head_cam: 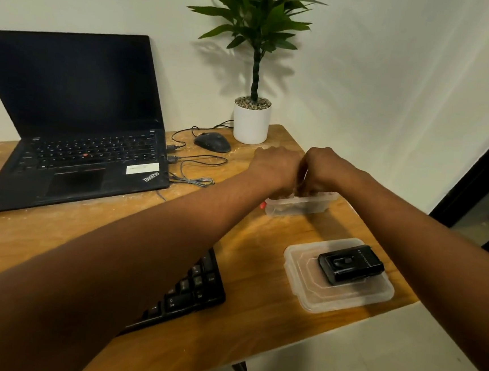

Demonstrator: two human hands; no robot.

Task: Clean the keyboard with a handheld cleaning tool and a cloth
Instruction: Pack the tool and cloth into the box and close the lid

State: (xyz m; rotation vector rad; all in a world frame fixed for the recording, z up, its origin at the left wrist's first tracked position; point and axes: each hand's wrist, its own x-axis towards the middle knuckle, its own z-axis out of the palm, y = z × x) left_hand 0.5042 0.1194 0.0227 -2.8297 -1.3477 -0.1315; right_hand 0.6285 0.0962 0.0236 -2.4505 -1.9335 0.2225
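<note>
Both hands at the tub, cleaning not yet begun.

Head view: left hand (274,165) and right hand (323,170) reach into a clear plastic tub (300,206); their fingers are hidden, so I cannot tell the grip. Black desktop keyboard (190,287) lies untouched near the front edge of the wooden desk (255,319).

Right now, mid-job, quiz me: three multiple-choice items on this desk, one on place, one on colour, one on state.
1. Where does the black device lie?
A) on the clear lid
B) on the laptop
C) beside the mouse

2. What colour is the plant pot?
A) black
B) white
C) red

3. How is the laptop?
A) closed
B) open, screen lit
C) open, screen dark

Key: 1 A, it rests on the lid near the desk's right edge; 2 B, the pot is plain white; 3 C, its display is raised and black.
</note>
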